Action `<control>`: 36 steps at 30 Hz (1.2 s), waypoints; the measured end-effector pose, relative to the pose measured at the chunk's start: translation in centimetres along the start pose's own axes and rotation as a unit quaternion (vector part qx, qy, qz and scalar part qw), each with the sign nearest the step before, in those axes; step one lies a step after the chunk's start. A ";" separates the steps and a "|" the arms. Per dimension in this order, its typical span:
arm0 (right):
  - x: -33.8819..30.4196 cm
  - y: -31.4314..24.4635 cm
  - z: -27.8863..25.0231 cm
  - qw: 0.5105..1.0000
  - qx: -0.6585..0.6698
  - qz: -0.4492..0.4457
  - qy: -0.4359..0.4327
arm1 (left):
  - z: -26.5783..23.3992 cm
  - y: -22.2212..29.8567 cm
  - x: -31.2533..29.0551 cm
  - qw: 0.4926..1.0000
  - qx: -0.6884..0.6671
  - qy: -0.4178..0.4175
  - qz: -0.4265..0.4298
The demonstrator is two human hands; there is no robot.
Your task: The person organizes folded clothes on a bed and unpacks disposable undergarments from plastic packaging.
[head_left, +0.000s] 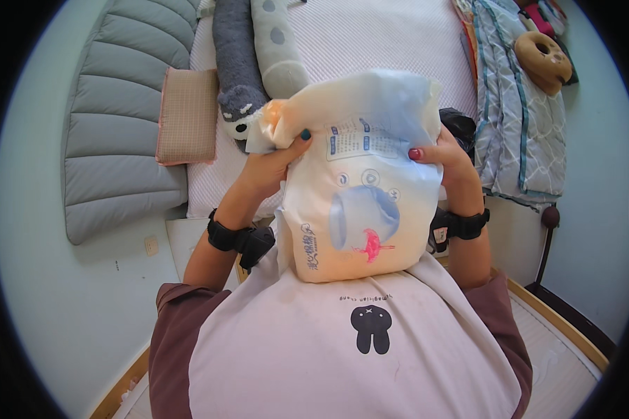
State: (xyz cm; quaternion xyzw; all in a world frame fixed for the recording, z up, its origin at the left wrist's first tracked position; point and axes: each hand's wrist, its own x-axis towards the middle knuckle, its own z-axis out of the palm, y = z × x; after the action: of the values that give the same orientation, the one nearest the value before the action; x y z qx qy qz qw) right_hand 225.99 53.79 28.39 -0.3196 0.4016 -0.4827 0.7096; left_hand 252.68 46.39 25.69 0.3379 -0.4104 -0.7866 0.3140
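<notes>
Held up before my chest is a soft white, blue and peach plastic diaper pack (370, 209), printed with a picture of pull-up pants and a pink umbrella. My left hand (276, 157) is closed on its upper left side, thumb lying over the front. On the opposite edge, my right hand (451, 160) grips it the same way, with the thumb on the front and the other fingers hidden behind. The pack's top is crumpled and bulges toward the left. Its lower end is close to or against my pale shirt front; I cannot tell if they touch.
Beyond the pack lies a bed (377, 42) with a pale pink cover. Long plush toys (241, 52) and a checked pillow (187, 115) rest at its left, beside a grey padded panel (126, 126). At right are folded quilts (521, 133), a brown ring-shaped cushion (541, 59) and a black bag (460, 127).
</notes>
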 end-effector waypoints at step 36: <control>2.9 -3.4 -1.3 0.958 -0.237 0.137 -0.083 | 0.7 0.9 0.3 0.920 0.114 -0.361 0.104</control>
State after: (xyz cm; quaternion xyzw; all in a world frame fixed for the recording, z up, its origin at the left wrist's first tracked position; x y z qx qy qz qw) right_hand 223.97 49.81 29.90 -0.4597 0.4836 -0.2438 0.7038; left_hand 252.15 46.04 26.66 0.0198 -0.6157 -0.7659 0.1843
